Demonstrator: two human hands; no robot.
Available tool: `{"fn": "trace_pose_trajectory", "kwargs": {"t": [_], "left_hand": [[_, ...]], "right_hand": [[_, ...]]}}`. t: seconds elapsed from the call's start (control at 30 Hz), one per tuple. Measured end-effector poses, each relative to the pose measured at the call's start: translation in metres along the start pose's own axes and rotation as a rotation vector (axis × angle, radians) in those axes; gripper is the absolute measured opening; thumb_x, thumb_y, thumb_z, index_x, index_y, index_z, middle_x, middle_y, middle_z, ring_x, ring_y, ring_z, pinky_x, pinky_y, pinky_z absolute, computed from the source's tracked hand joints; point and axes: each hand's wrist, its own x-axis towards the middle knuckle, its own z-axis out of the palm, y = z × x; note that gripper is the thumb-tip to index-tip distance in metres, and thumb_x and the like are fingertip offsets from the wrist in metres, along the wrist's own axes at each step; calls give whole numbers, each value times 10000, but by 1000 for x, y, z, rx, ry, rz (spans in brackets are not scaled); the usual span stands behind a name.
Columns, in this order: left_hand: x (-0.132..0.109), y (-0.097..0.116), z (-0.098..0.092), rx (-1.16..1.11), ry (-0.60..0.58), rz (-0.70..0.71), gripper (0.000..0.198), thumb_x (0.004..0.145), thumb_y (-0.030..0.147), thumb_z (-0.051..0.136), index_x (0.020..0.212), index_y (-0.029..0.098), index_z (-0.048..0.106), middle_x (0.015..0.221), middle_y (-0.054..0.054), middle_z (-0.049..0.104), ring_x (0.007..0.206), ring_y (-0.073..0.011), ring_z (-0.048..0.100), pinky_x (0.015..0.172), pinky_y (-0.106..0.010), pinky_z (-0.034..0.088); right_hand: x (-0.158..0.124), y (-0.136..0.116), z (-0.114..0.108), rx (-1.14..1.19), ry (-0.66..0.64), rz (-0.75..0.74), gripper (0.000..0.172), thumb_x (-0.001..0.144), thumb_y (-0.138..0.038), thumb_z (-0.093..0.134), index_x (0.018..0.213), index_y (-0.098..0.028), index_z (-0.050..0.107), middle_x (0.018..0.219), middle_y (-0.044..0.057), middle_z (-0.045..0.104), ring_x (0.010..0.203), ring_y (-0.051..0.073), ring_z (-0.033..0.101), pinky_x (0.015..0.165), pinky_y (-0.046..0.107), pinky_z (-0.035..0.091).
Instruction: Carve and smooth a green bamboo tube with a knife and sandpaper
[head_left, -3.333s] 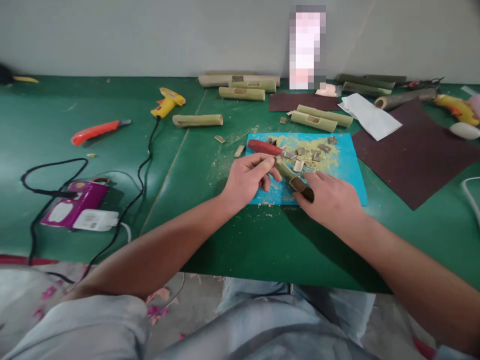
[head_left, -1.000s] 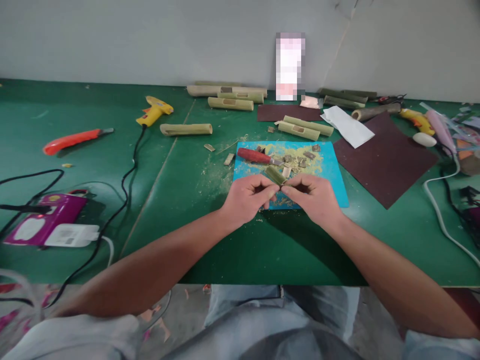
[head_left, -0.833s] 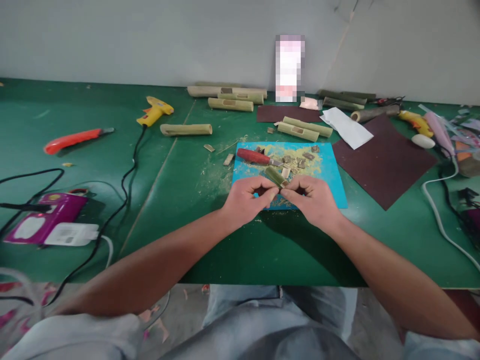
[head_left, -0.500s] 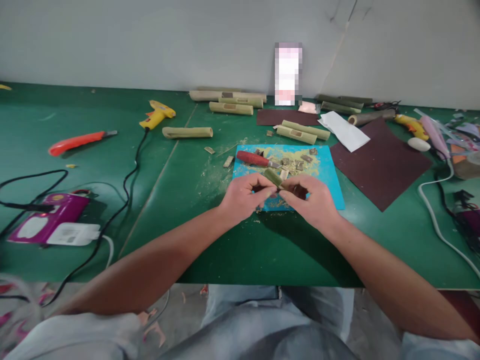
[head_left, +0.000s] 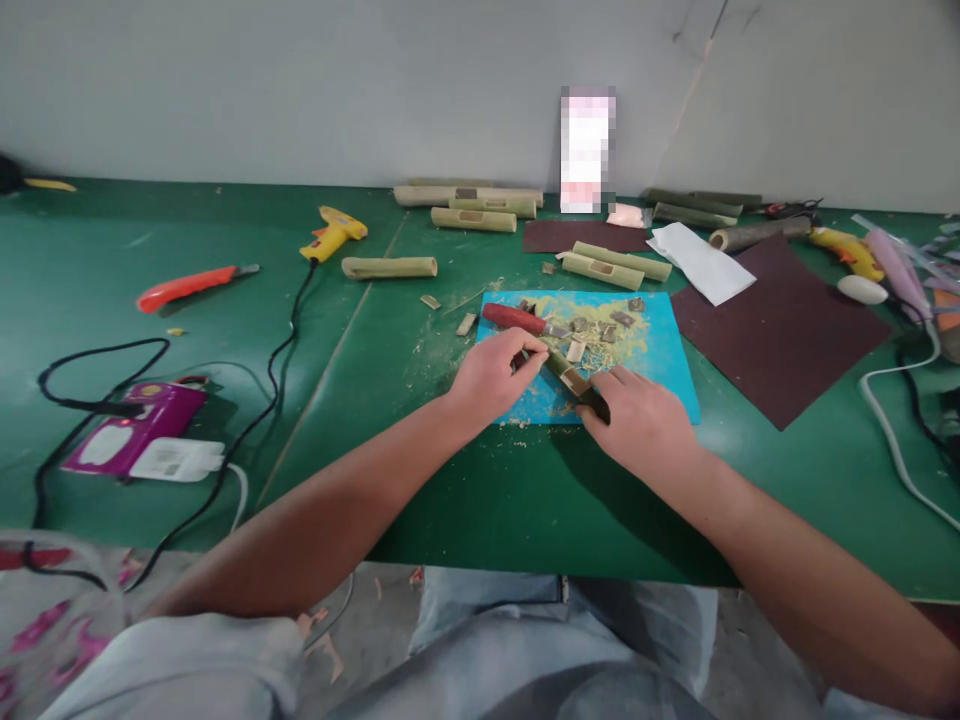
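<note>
My left hand (head_left: pixel 491 375) is closed around the far end of a short green bamboo piece (head_left: pixel 570 374) with a cut slot, over the blue cutting mat (head_left: pixel 667 360). My right hand (head_left: pixel 637 420) grips the near, darker end of the same piece. The piece lies slanted between both hands, low over the mat. A red-handled knife (head_left: pixel 517 319) lies on the mat just beyond my left hand, amid sawdust and small bamboo chips (head_left: pixel 600 330).
Several bamboo tubes (head_left: pixel 390 267) lie behind the mat. A yellow glue gun (head_left: pixel 334 232) with black cord, an orange utility knife (head_left: pixel 191 285) and a purple box (head_left: pixel 131 442) sit left. Dark sandpaper sheets (head_left: pixel 780 335), white paper (head_left: pixel 701 262) and another glue gun (head_left: pixel 840 250) lie right.
Both hands had the bamboo piece pinched close together above the mat; now they are spread apart along it and it is lowered toward the mat. The view shifted slightly.
</note>
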Motion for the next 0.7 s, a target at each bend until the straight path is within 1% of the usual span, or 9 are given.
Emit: {"fn": "trace_pose_trajectory", "kwargs": {"t": [0.1, 0.2, 0.33, 0.43, 0.53, 0.7], "left_hand": [[1, 0, -1, 40, -1, 91, 183, 938, 233, 578, 1074, 178, 686, 978, -46, 724, 851, -151, 657, 780, -274, 507], [1, -3, -2, 78, -40, 143, 194, 952, 226, 562, 1074, 186, 707, 994, -59, 719, 925, -174, 671, 845, -309, 524], [-2, -8, -1, 124, -42, 171, 180, 935, 235, 598, 1050, 178, 724, 977, -66, 724, 891, -179, 683, 819, -314, 546], [-2, -9, -1, 132, -12, 200, 182, 944, 238, 589, 1037, 174, 732, 955, -64, 731, 870, -169, 688, 807, -300, 553], [0, -10, -2, 124, 12, 203, 194, 957, 229, 564, 1022, 161, 734, 952, -70, 730, 875, -166, 686, 828, -300, 551], [4, -10, -2, 153, -7, 178, 235, 962, 229, 535, 1090, 158, 719, 967, -81, 700, 880, -174, 666, 827, -315, 543]], "right_hand": [[-1, -6, 4, 14, -3, -6, 156, 896, -309, 592, 968, -175, 622, 933, 67, 635, 791, 208, 599, 578, 334, 317], [-1, -9, 6, 66, -50, 15, 187, 902, -322, 588, 1010, -173, 618, 963, 66, 624, 753, 192, 581, 554, 333, 291], [0, -9, 8, 103, -89, 51, 208, 915, -353, 574, 990, -168, 630, 961, 67, 617, 717, 182, 558, 554, 334, 283], [0, -8, 9, 129, -85, 54, 199, 917, -351, 570, 968, -169, 633, 951, 66, 616, 728, 181, 555, 565, 331, 287], [1, -8, 11, 146, -76, 58, 199, 921, -354, 559, 957, -172, 631, 947, 64, 619, 704, 168, 540, 562, 328, 274], [2, -7, 13, 148, -53, 44, 199, 925, -354, 557, 927, -164, 619, 932, 62, 615, 678, 158, 525, 551, 327, 244]]}}
